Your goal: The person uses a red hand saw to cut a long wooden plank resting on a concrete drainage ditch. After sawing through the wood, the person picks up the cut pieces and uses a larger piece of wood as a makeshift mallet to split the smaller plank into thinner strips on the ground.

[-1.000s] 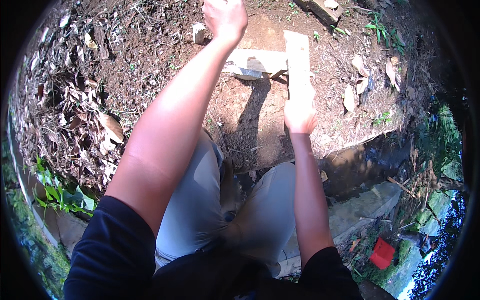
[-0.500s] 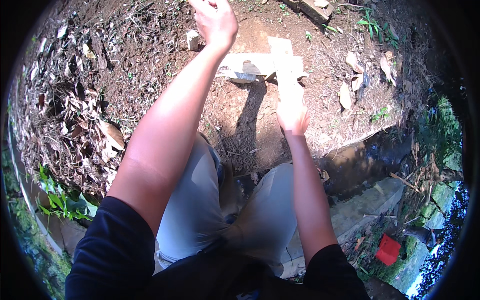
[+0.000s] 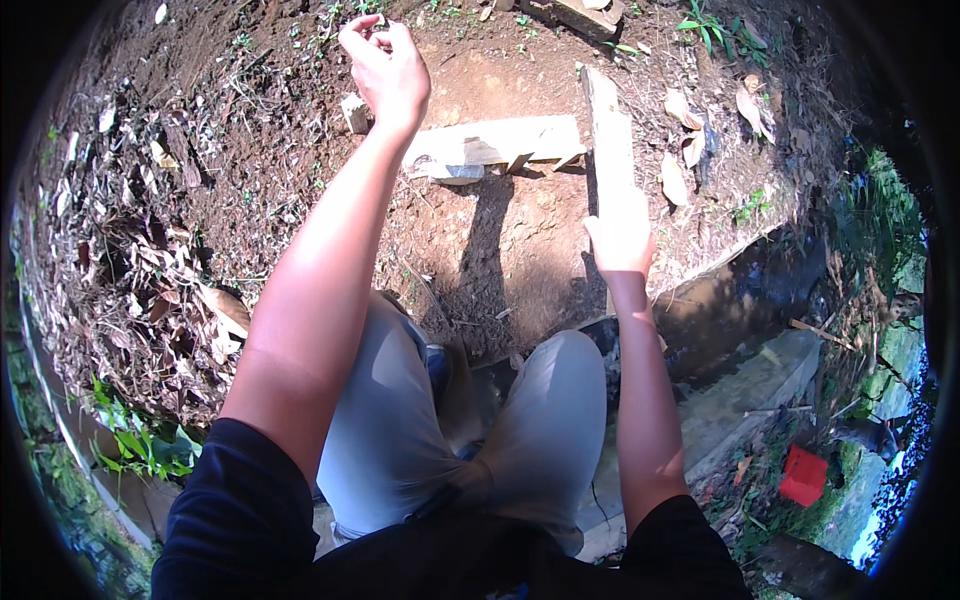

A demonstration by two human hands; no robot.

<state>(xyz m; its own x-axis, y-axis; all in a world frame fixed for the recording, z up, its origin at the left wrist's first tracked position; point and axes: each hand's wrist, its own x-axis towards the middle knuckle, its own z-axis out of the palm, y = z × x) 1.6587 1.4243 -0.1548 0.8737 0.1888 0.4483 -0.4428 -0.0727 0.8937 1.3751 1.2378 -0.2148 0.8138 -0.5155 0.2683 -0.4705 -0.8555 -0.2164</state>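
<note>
My right hand [image 3: 622,238] is closed around the near end of a pale wooden slat [image 3: 608,115]. Strong sunlight washes out much of the hand and the wood. The slat points away from me, just right of a pale wooden board [image 3: 510,140] that lies crosswise over the dirt. Small wood pieces show under the board's near edge, and a whitish chunk [image 3: 455,174] sits at its left end. Held up beyond the board's left end, my left hand [image 3: 392,80] has curled fingers. Something small and dark may be at its fingertips, but I cannot make it out.
A small wood block [image 3: 354,113] stands beside my left wrist. Farther off lies a thick timber piece [image 3: 575,17]. Dry leaves [image 3: 674,178] litter the soil. A water-filled ditch [image 3: 720,330] with a concrete edge runs at right, near a red object [image 3: 803,475].
My right hand has moved right with the slat, which was over the crosswise board and is now beside its right end. My left hand appears slightly lower and farther left in view.
</note>
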